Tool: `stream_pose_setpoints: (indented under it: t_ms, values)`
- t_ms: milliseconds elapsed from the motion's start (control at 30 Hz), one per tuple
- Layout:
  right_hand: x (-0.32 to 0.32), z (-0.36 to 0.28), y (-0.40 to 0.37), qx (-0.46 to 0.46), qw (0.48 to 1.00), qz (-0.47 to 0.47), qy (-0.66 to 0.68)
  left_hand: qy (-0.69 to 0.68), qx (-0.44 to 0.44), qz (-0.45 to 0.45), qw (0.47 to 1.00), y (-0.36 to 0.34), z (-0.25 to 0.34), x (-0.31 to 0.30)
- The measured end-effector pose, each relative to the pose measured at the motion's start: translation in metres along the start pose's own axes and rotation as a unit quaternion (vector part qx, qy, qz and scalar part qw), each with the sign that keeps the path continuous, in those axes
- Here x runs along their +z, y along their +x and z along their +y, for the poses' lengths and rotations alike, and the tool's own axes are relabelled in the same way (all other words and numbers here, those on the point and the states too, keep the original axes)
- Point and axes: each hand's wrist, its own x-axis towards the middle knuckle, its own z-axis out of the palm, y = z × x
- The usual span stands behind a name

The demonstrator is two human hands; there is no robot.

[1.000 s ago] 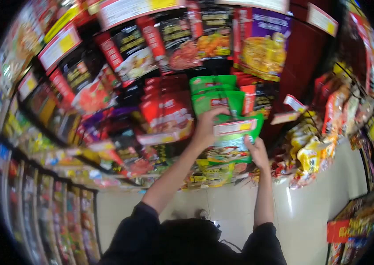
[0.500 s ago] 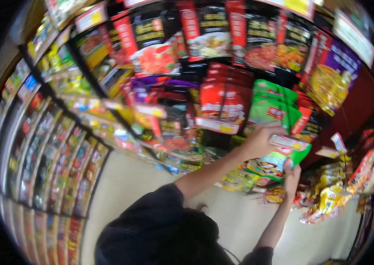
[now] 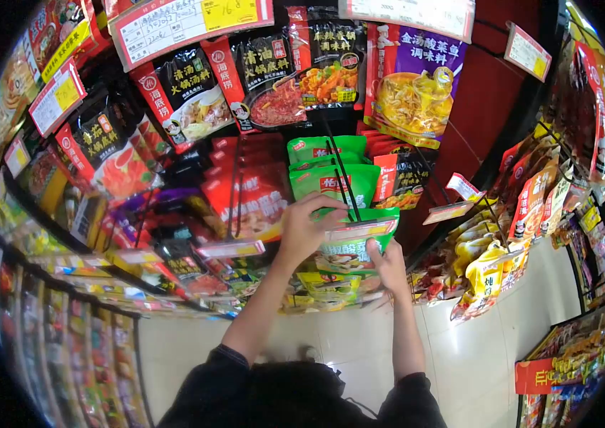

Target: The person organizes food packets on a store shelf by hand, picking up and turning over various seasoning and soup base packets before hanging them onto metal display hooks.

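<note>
A green seasoning packet hangs at the front of a wire hook, partly behind a price tag. My right hand grips its right side, thumb on the front and fingers behind. At its upper left corner my left hand is closed, with bent fingers reaching toward the hook wires; the thumb is mostly hidden. More green packets hang behind on the same hook. Red packets hang just left of my left hand.
Black hotpot seasoning packets and a purple packet hang above. Right of my hands, yellow packets stick out on hooks. A price tag juts out at left. Pale tiled floor lies below, and shelves stand at far left.
The view has swung right and sharpened, so shelf and hands appear farther left. Both hands stay at the green packet, which now hangs more upright and level.
</note>
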Motion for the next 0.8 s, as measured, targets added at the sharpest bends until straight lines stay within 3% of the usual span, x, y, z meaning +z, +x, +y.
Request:
stream_pose_setpoints:
  t_ms: [100,233,267,333,367,433,500,567,600,633,667,700,767,800]
  values:
    - [0.000,-0.002,0.008,0.010,0.999,-0.018,0.026,0.020,-0.005,0.023,1.000,0.011,-0.013,0.002]
    - [0.015,0.015,0.034,0.012,0.999,-0.002,-0.046,0.041,0.041,0.079,0.995,0.026,-0.036,0.013]
    - [0.015,0.012,0.035,0.106,0.994,-0.018,-0.030,0.070,0.068,0.098,0.990,0.026,-0.039,0.017]
    - [0.023,0.006,0.020,-0.082,0.970,0.090,-0.208,0.104,0.088,0.128,0.982,0.028,-0.047,0.023]
    - [0.026,0.004,0.011,-0.178,0.928,0.142,-0.294,0.119,0.099,0.147,0.977,0.031,-0.049,0.025]
    - [0.022,-0.036,-0.023,-0.145,0.944,0.128,-0.266,0.174,0.090,0.153,0.969,0.030,-0.046,0.026]
    - [-0.013,-0.085,-0.046,-0.075,0.978,-0.095,-0.169,0.239,0.087,0.159,0.954,0.020,-0.042,0.025]
    - [-0.059,-0.142,-0.049,-0.129,0.971,-0.151,-0.130,0.270,0.069,0.149,0.949,-0.006,-0.032,0.017]
    - [-0.080,-0.163,-0.042,-0.206,0.961,-0.062,-0.174,0.272,0.082,0.161,0.945,-0.022,-0.022,0.013]
    - [-0.090,-0.178,-0.039,-0.138,0.984,0.057,-0.100,0.273,0.094,0.168,0.943,-0.044,-0.017,0.013]
    - [-0.106,-0.211,-0.020,-0.169,0.965,0.118,-0.164,0.274,0.090,0.152,0.945,-0.071,-0.017,0.013]
    - [-0.113,-0.227,0.006,-0.196,0.957,0.171,-0.131,0.278,0.088,0.143,0.946,-0.099,-0.016,0.013]
    - [-0.128,-0.231,0.062,-0.191,0.947,0.187,-0.180,0.234,0.051,0.109,0.965,-0.157,-0.027,0.024]
    - [-0.132,-0.224,0.092,-0.193,0.947,0.181,-0.184,0.182,0.028,0.052,0.982,-0.186,-0.027,0.027]
